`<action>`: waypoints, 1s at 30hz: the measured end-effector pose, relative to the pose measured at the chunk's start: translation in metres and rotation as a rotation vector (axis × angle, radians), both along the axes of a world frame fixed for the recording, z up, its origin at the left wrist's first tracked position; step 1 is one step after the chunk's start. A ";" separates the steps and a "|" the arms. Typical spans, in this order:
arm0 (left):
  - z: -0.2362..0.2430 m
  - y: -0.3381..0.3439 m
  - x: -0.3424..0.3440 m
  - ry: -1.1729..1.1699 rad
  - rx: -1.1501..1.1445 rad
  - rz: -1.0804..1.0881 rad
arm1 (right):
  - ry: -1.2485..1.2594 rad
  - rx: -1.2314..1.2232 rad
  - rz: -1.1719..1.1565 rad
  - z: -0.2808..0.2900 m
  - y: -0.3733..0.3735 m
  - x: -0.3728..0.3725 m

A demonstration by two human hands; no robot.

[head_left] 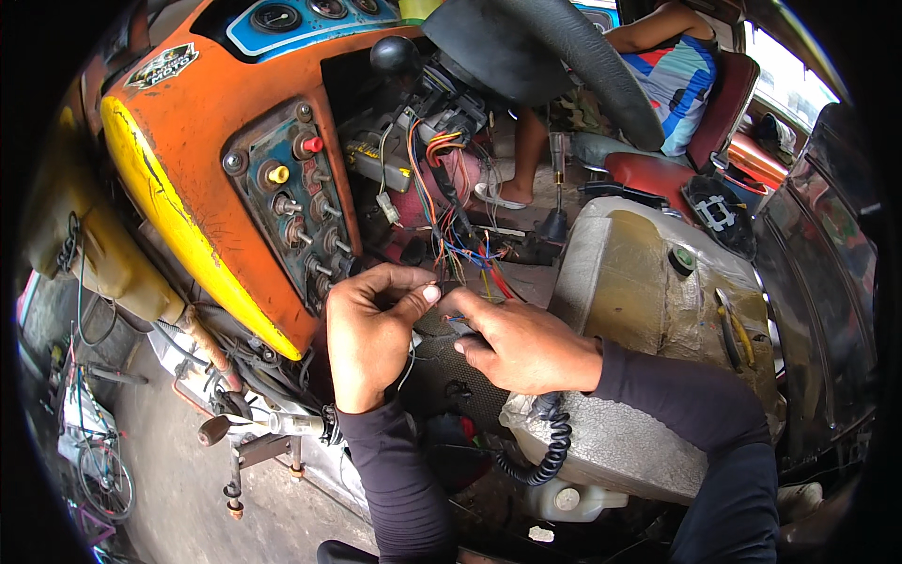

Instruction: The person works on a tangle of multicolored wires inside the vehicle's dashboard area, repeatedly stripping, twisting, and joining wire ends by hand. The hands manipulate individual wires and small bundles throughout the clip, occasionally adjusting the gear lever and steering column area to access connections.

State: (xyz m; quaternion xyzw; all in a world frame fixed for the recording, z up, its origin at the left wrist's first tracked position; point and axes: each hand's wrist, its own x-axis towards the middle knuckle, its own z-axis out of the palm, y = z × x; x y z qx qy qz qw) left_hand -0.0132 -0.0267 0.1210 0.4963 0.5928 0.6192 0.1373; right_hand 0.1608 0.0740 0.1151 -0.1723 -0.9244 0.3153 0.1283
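A loose bundle of coloured wires [462, 246] hangs below the steering column, just beyond my hands. My left hand [368, 324] is closed, its thumb pressed to the index finger on a thin wire end. Close beside it on the right, my right hand [521, 343] is also closed, fingers curled, with thin wire strands showing between thumb and fingers. Which strand each hand grips is partly hidden. A white connector [387, 209] dangles from a cable left of the bundle.
At left stands an orange dashboard [207, 103] with a switch panel [291, 202]. The steering wheel [601, 66] is above. A silver engine cover [648, 282] at right carries yellow-handled pliers [738, 334]. A coiled black cable [550, 451] hangs below. Another person [672, 80] sits at upper right.
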 end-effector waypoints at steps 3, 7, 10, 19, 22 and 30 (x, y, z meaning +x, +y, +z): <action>0.000 0.000 0.000 -0.013 0.002 -0.008 | -0.008 0.002 -0.007 0.001 -0.001 0.000; 0.000 0.000 -0.001 -0.027 -0.007 -0.017 | 0.002 0.004 0.005 0.000 0.000 0.000; 0.000 0.000 -0.001 -0.017 -0.006 -0.006 | 0.028 0.008 0.008 -0.001 0.000 -0.001; 0.001 -0.002 -0.002 0.005 -0.039 0.053 | 0.039 0.032 -0.065 0.007 0.004 0.014; 0.003 -0.005 -0.001 0.025 -0.034 0.042 | 0.077 0.062 -0.053 0.007 0.008 0.017; 0.003 -0.003 -0.001 0.019 -0.031 0.035 | 0.036 0.007 -0.047 0.011 0.015 0.021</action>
